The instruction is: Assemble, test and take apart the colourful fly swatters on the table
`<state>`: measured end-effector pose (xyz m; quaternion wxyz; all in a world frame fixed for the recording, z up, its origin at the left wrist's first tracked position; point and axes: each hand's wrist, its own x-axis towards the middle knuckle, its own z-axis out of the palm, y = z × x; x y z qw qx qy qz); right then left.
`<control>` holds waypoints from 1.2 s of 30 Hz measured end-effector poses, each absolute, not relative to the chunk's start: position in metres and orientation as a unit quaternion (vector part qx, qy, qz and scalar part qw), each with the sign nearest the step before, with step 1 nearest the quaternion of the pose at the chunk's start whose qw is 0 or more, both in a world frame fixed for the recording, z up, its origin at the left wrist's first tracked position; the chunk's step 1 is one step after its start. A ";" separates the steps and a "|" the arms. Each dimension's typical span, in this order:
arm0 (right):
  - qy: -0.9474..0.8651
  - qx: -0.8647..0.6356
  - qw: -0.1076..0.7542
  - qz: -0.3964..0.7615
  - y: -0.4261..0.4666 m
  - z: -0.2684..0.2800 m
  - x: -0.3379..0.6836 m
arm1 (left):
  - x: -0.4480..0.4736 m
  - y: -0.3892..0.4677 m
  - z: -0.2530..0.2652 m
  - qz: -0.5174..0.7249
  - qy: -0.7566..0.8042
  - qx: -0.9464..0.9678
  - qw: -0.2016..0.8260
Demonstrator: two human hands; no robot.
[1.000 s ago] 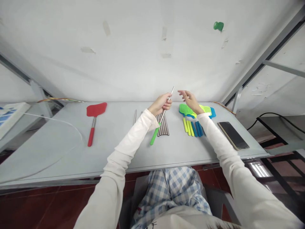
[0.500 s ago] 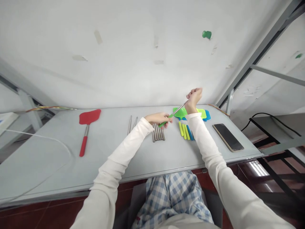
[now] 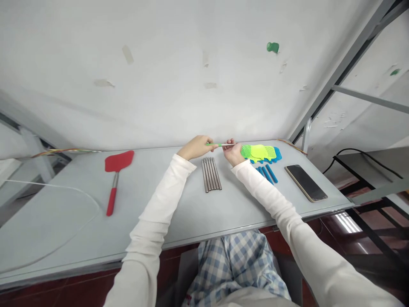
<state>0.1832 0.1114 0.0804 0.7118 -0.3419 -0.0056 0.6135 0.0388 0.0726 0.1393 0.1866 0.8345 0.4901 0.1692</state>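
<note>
Table (image 3: 204, 217) — rods (image 3: 211, 175), swatter (image 3: 115, 180), phone (image 3: 306, 183) — blue handles (image 3: 271, 173), apparently.

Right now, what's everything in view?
Swatter: one, red, left
Held rod: one, green and silver, between hands
Metal rods: about six, silver, centre
Swatter heads: several, green, yellow, blue, back right
Handles: at least three, blue, right
Phone: one, black, right
Cable: one, white, left
Wires: several, multicoloured, back corners
Table: one, grey, beneath
Wall: one, white, behind
Scraps: several, green and beige, wall
Frame bars: several, grey, sides
Sleeves: two, white, arms
Trousers: one pair, blue check, below
Left hand, right hand: two, bare, middle
</note>
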 end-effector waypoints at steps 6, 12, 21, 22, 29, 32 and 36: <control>-0.044 -0.290 0.719 0.630 0.092 0.098 0.205 | 0.038 0.070 0.133 0.183 0.526 0.820 0.132; -0.060 -0.312 0.710 0.629 0.072 0.110 0.191 | 0.067 0.040 0.098 0.181 0.563 0.805 0.045; -0.259 -0.340 0.662 0.615 0.066 0.117 0.216 | 0.060 -0.003 0.085 0.215 0.374 0.574 0.696; -0.263 -0.345 0.677 0.595 0.072 0.120 0.228 | 0.055 -0.008 0.082 0.213 0.356 0.528 0.741; -0.326 -0.436 0.475 0.691 0.086 0.090 0.250 | 0.040 -0.011 0.077 0.299 0.283 0.399 0.819; -0.403 -0.503 0.349 0.680 0.073 0.059 0.222 | 0.038 0.008 0.075 0.371 0.363 0.424 0.742; -0.480 -0.508 0.355 0.620 0.059 0.043 0.206 | 0.034 0.024 0.061 0.414 0.500 0.471 0.598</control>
